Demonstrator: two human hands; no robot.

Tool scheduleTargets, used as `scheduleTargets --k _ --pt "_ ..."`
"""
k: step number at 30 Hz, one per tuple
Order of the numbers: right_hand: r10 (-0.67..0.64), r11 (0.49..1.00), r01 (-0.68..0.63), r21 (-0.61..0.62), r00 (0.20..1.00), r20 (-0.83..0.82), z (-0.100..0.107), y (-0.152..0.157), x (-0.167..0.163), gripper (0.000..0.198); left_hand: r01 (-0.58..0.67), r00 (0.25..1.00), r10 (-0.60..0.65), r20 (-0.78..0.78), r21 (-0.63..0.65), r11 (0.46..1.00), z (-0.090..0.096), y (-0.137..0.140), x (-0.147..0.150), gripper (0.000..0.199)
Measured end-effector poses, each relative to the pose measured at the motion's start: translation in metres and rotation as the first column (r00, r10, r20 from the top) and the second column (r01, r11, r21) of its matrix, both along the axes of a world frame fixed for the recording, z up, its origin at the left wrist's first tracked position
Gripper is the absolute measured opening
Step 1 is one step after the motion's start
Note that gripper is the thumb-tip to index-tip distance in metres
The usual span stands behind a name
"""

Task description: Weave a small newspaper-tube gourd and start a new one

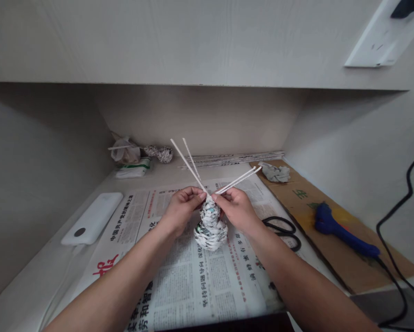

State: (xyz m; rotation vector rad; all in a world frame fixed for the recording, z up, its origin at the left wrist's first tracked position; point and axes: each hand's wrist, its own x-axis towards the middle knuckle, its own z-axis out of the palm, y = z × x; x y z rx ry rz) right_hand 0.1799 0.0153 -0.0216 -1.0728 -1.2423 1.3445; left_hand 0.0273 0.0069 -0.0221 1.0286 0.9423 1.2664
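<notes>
A woven gourd shape of rolled newspaper strips [211, 233] is held above the newspaper sheet [179, 286], its wide bulb toward me and its narrow neck away. My left hand [184, 207] pinches the neck's top from the left, thumb and fingers closed at the base of two paper strips [189, 161] that stick up and left. From the right, my right hand [236, 206] closes on the neck's top and on more paper strips [239, 180] that slant up and right. The fingertips partly hide where the strips leave the weave.
Right of the newspaper lie black-handled scissors [285, 230] and cardboard [303, 193] bearing a blue glue gun [345, 233] and crumpled paper [275, 172]. A white power bank [93, 218] is at left. Along the back are paper sticks [234, 159] and another woven gourd [161, 153].
</notes>
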Motion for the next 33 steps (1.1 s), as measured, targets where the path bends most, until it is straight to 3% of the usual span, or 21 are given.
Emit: scheduleTargets --k 9,18,33 --pt "0.001 1.0 -0.001 0.021 1.0 -0.002 -0.002 0.001 0.001 0.02 -0.03 0.999 0.031 0.013 -0.042 0.999 0.006 -0.002 0.001 0.025" --pt "-0.005 0.991 -0.012 0.13 0.992 0.129 -0.01 0.002 0.002 0.021 -0.083 0.988 0.082 -0.13 -0.002 0.997 0.002 -0.003 0.002 0.02" --pt "-0.084 0.98 0.044 0.192 0.975 0.205 -0.011 0.003 0.003 0.024 -0.084 0.995 0.083 -0.058 -0.018 0.996 0.0 -0.003 0.005 0.025"
